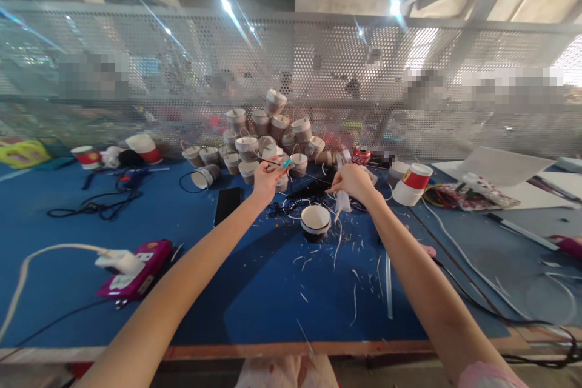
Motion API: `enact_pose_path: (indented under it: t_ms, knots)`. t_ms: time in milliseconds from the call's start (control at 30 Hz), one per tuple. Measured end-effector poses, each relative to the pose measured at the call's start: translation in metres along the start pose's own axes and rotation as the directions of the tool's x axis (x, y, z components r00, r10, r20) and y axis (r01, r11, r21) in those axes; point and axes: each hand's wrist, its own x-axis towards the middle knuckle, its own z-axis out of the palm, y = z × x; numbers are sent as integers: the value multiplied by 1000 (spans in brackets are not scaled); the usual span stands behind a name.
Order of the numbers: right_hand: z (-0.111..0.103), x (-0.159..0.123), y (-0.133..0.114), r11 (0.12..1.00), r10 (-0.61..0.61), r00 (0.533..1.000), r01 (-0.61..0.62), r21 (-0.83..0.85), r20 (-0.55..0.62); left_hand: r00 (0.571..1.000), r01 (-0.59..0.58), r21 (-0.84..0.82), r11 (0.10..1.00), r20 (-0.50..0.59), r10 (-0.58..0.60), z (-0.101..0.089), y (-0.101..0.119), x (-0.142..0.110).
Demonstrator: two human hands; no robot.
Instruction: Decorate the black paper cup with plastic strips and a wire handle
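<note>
My left hand (268,180) is closed in front of the stacked small cups, with a thin cord (311,176) running from it toward the right. A dark thin end and a small teal piece (286,162) show at its fingers; I cannot make out what the teal piece is. Fingertips pinched, my right hand (352,182) grips the other end of the cord, which looks stretched between the hands. Below them stands a small white cup (315,221) with a dark band round it, upright and touched by neither hand. Black cord (284,206) lies tangled behind it.
Many small cups with loop handles (248,148) are piled against a perforated metal screen (327,60). A phone (228,206), a purple power strip (140,270), a red can (361,155) and a red-white paper cup (413,184) stand around. Cord scraps litter the blue tabletop (273,291).
</note>
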Motion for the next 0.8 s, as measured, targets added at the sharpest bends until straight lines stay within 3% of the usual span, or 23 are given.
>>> enact_pose_path:
  t_ms: [333,533,667,800]
  knots:
    - [1,-1,-2,996,43,988,-55,-75,-145,1000,-3,14,1000,20,3,0,-3,0]
    - [3,-3,-7,999,27,976,-34,-28,-215,999,21,3,1000,-48,-20,-2,-5,1]
    - [2,-3,-7,1000,3,980,-5,-13,-197,998,15,-7,1000,-62,-16,-1,-4,2]
    - [-3,-4,-3,993,-83,995,88,78,-59,999,6,-23,1000,-52,-8,2,0,1]
